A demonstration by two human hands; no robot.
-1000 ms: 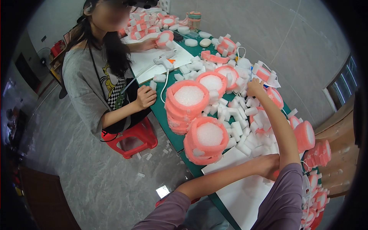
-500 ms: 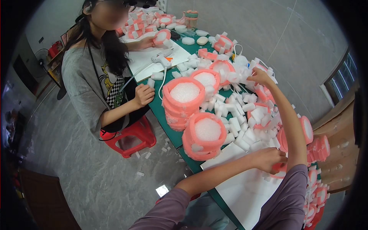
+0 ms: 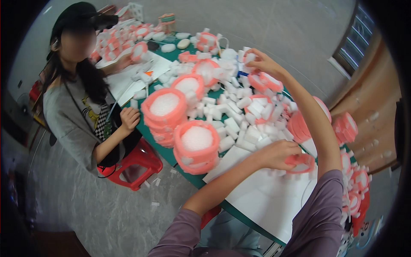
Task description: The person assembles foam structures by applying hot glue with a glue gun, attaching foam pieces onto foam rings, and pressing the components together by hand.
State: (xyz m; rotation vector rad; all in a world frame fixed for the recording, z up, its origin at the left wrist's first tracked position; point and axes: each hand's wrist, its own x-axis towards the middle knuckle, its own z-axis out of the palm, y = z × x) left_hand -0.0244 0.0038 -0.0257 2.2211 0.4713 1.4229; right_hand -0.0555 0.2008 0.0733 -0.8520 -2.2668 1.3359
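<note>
My left hand [image 3: 280, 155] is closed on the rim of a pink foam ring [image 3: 305, 166] above a white board [image 3: 261, 197]. Stretched to the far side of the table, my right hand [image 3: 264, 64] has its fingers curled at a small whitish thing, blurred and partly hidden by them. Just below that hand lie more pink foam rings [image 3: 266, 82]. Loose white foam blocks [image 3: 231, 124] are heaped between my hands and the stacked pink rings with white centres [image 3: 197, 147].
Another taller pink stack [image 3: 165, 115] stands by the table's left edge. Across from it a co-worker [image 3: 81, 111] sits on a red stool [image 3: 137, 171], one hand on a pink ring. A white glue gun [image 3: 141, 76] lies near them. More pink pieces [image 3: 355, 180] are piled at right.
My view has swung right, so the scene sits further left. My right hand is still at the far side, now by the whitish thing. My left hand keeps the pink ring, which shows more clearly.
</note>
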